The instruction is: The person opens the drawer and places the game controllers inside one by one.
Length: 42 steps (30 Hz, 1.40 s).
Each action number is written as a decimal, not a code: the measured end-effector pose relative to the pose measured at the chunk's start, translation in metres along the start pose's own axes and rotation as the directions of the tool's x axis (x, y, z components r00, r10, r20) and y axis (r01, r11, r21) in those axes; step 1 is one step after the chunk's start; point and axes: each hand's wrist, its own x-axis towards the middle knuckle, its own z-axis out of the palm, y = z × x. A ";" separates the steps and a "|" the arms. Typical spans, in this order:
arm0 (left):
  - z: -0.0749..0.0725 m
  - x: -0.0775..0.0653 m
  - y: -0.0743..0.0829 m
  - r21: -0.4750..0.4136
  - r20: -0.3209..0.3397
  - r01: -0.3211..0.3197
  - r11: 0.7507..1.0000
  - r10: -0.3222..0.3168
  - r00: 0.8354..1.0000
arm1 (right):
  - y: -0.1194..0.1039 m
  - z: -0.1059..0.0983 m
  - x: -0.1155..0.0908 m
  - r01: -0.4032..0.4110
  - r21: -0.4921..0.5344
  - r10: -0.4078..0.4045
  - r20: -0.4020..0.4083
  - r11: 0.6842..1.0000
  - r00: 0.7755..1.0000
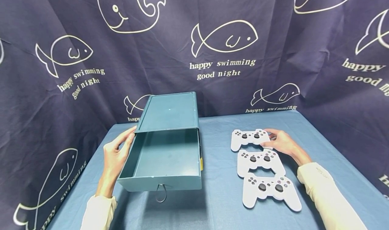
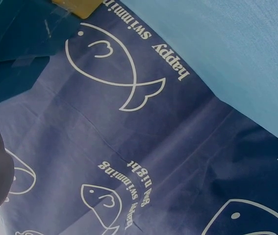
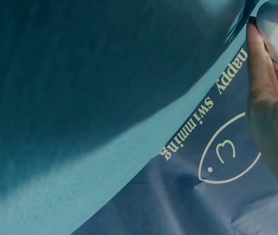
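Navy cloth point(image 1: 152, 58) backs the blue worktop point(image 1: 217, 155). I see the left hand point(image 1: 117, 150) resting against the teal box point(image 1: 170, 112); well apart, the right hand point(image 1: 282, 143) pinches the farthest white controller point(image 1: 250, 136), right of the box.

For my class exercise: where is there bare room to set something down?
The blue tablecloth is bare between the drawer and the three white controllers, from the curtain forward; the drawer's visible floor is bare too. Crowded spots: the controllers lie bunched, with the right hand holding the farthest, and the left hand touches the box on its left side.
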 end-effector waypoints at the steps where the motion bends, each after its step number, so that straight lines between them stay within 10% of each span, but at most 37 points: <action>1: 0.000 0.000 0.001 -0.001 0.000 0.002 1.000 -0.002 1.000 | 0.000 0.000 -0.001 -0.001 -0.008 0.001 -0.005 1.000 1.000; 16: -0.005 -0.002 -0.002 -0.008 0.015 0.034 0.999 -0.034 0.999 | -0.004 -0.007 -0.007 -0.069 -0.140 0.053 -0.109 0.988 0.993; 42: 0.002 0.002 0.008 0.004 -0.018 0.001 1.000 -0.001 1.000 | -0.059 -0.020 -0.041 -0.037 -0.005 0.035 -0.189 0.999 0.981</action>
